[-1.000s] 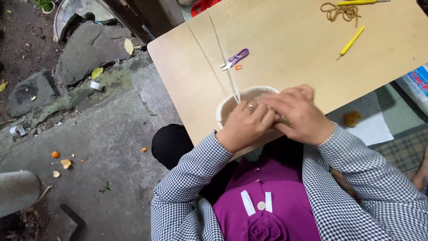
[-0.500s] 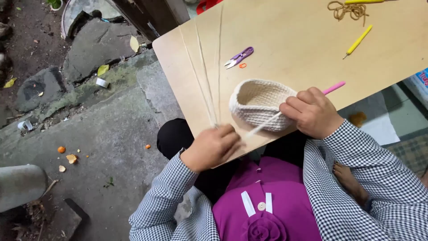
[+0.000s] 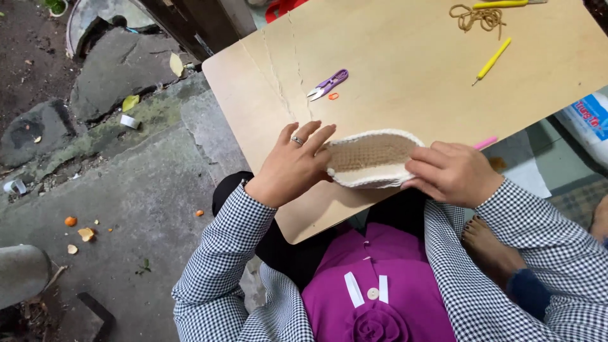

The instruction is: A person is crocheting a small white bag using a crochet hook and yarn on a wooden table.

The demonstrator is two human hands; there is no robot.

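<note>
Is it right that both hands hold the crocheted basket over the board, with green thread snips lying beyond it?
Not quite: the head view shows the thread snips are purple, not green. The left hand and right hand do hold the crocheted basket over the board.

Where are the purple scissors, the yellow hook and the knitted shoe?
purple scissors (image 3: pixel 329 83), head view, on the purple handle.
yellow hook (image 3: pixel 492 60), head view, middle of its shaft.
knitted shoe (image 3: pixel 370 153), head view, on the tan inner sole.
</note>
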